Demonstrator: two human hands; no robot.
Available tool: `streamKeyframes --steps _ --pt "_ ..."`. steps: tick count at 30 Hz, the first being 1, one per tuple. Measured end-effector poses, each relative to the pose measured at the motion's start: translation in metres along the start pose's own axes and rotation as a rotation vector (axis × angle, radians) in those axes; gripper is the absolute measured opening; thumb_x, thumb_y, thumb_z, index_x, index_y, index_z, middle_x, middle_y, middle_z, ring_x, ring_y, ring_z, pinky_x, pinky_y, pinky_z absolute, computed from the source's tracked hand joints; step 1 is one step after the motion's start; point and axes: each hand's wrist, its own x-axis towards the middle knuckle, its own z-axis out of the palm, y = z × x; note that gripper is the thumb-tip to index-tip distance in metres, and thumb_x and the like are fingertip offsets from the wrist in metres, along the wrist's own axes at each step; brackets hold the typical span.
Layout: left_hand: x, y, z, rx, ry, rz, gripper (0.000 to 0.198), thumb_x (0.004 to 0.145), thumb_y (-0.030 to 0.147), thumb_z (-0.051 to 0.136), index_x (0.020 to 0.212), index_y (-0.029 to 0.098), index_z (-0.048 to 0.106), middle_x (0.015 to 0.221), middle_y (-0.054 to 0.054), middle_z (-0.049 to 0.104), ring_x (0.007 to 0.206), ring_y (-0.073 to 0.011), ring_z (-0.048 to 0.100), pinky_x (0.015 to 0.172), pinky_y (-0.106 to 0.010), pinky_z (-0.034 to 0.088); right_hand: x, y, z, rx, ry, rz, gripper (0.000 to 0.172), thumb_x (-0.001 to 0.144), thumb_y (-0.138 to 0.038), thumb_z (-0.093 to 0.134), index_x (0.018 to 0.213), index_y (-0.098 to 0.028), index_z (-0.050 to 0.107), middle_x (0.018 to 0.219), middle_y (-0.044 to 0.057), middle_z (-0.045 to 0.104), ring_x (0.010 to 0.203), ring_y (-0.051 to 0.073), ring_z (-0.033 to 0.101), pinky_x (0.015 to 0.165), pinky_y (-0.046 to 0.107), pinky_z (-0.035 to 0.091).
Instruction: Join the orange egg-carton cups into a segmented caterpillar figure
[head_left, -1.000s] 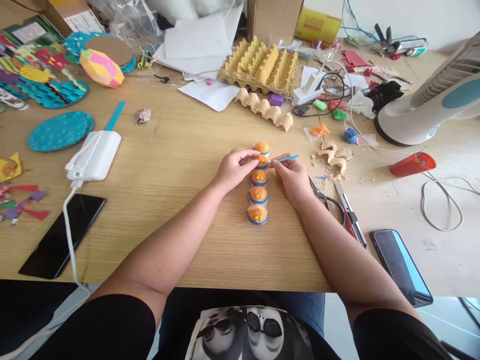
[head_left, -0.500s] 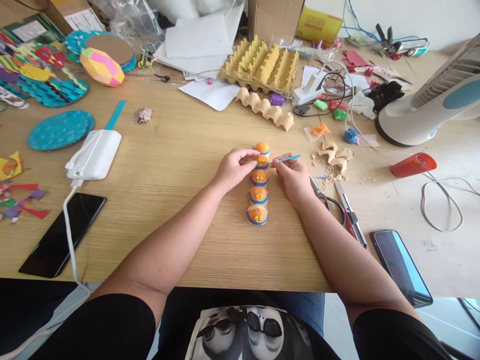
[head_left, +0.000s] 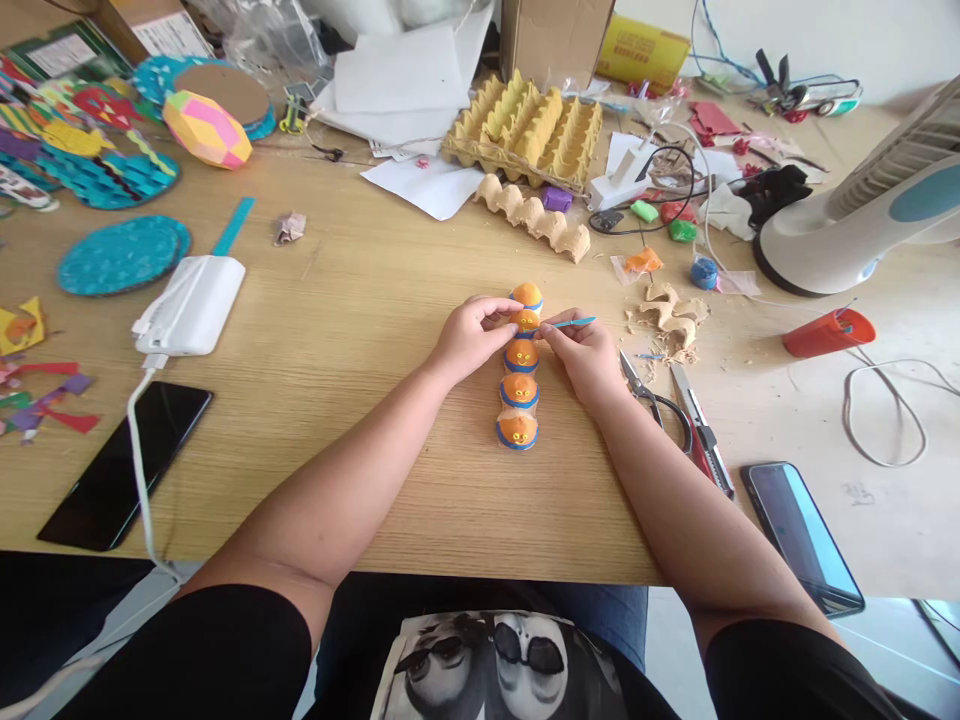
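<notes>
A strip of egg-carton cups (head_left: 519, 390) lies lengthwise before me, its bumps coated in orange clay with blue rims. Small yellow eyes show on most bumps; the farthest one looks plain. My left hand (head_left: 480, 338) grips the second bump from the far end between thumb and fingers. From the right, my right hand (head_left: 583, 352) pinches a thin blue modelling tool (head_left: 576, 322). The tool's working tip is at that same bump, largely hidden by my fingers.
Scissors (head_left: 652, 395) and a box cutter (head_left: 701, 430) lie beside my right forearm, near a phone (head_left: 804, 530). Egg-carton scraps (head_left: 671, 318), an orange cup (head_left: 829, 332) and a fan (head_left: 847, 215) are farther right. A white power bank (head_left: 191, 305) sits left.
My right hand has shifted slightly left, bringing the blue tool closer to the second bump. My left hand keeps its hold on the strip.
</notes>
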Motion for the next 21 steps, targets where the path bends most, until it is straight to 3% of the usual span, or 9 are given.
streamKeyframes --steps 10,21 --pt "0.0007 -0.0004 0.0003 0.003 0.006 0.001 0.024 0.082 0.019 0.071 0.105 0.021 0.077 0.112 -0.006 0.074 0.100 -0.0194 0.068 0.090 -0.033 0.054 -0.0018 -0.0025 0.0000 0.009 0.011 0.014 0.030 0.079 -0.046 0.079 0.081 -0.021 0.064 0.081 0.003 0.073 0.069 0.014 0.060 0.055 0.025 0.042" --pt "0.0001 0.0015 -0.0004 0.016 -0.001 -0.001 0.028 0.079 0.015 0.072 0.107 0.021 0.077 0.113 -0.006 0.074 0.101 -0.0193 0.067 0.090 -0.032 0.053 -0.0009 -0.0034 0.0005 0.049 0.035 0.004 0.021 0.079 -0.036 0.078 0.081 -0.020 0.064 0.080 0.003 0.073 0.067 0.014 0.059 0.055 0.025 0.040"
